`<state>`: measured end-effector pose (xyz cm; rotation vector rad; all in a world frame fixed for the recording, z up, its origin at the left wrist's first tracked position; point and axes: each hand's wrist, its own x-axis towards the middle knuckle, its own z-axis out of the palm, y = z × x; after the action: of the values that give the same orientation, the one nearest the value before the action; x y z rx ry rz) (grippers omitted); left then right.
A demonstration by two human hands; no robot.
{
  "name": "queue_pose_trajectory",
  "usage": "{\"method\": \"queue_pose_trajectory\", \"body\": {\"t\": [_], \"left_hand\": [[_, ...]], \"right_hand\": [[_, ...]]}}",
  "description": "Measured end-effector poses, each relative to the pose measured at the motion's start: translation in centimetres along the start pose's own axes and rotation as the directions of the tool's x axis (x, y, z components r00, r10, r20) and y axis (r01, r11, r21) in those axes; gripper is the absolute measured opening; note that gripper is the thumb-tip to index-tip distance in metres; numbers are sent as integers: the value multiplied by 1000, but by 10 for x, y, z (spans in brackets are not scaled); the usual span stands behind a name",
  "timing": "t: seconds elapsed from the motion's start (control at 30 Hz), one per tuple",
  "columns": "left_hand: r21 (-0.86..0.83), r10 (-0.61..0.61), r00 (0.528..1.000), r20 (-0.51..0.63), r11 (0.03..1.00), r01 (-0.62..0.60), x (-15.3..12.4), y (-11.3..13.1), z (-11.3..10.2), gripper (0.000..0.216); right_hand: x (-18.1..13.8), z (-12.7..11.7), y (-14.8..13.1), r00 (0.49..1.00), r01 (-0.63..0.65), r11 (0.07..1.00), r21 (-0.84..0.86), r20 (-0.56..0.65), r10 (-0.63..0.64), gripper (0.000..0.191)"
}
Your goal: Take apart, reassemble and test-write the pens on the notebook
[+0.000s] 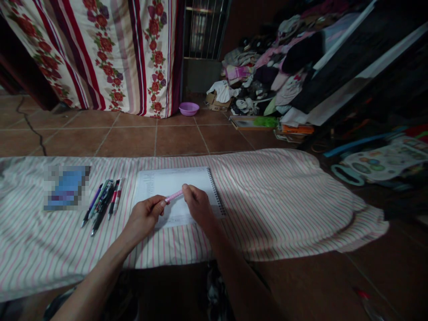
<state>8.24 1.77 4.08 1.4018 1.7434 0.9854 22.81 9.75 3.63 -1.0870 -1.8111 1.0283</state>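
Both my hands hold a pink pen over an open spiral notebook lying on a pink-striped cloth. My left hand pinches the pen's left end with closed fingers. My right hand grips the right end, fingers curled around it. The pen lies nearly level, just above the white page.
Several pens lie in a row left of the notebook, beside a blurred blue item. Beyond the cloth are a tiled floor, a floral curtain, a purple bowl and a pile of clothes. Toys lie at the right.
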Motion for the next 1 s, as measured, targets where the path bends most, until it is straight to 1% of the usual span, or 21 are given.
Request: {"method": "queue_pose_trajectory", "body": {"t": [0.1, 0.2, 0.27, 0.33, 0.47, 0.63, 0.77, 1.0], "left_hand": [[153, 51, 997, -62, 987, -41, -2, 3, -1, 31], [280, 120, 989, -88, 956, -91, -3, 7, -3, 34], [323, 147, 986, -83, 940, -113, -3, 8, -3, 35], [336, 140, 987, -75, 936, -107, -2, 8, -3, 36], [291, 75, 995, -58, 955, -55, -1, 5, -3, 37], [184, 11, 1000, -8, 983, -9, -1, 3, -5, 34], [75, -22, 999, 40, 997, 19, -1, 0, -8, 33], [-20, -49, 995, 89, 998, 51, 1, -4, -10, 33]], "right_hand": [[1, 1, 1, 1000, -5, 1000, -12, -6, 5, 38], [2, 1, 4, 1000, -21, 1000, -12, -21, 21, 41], [2, 2, 6, 999, -39, 999, -7, -23, 39, 42], [2, 2, 7, 999, -48, 999, 3, -21, 48, 42], [2, 1, 5, 999, -31, 1000, -1, -20, 31, 40], [0, -3, 1, 999, -21, 1000, 3, 45, 21, 39], [-1, -4, 1, 997, 3, 1000, 8, 76, -4, 38], [-1, -3, 0, 995, 50, 997, -55, 90, -45, 31]]}}
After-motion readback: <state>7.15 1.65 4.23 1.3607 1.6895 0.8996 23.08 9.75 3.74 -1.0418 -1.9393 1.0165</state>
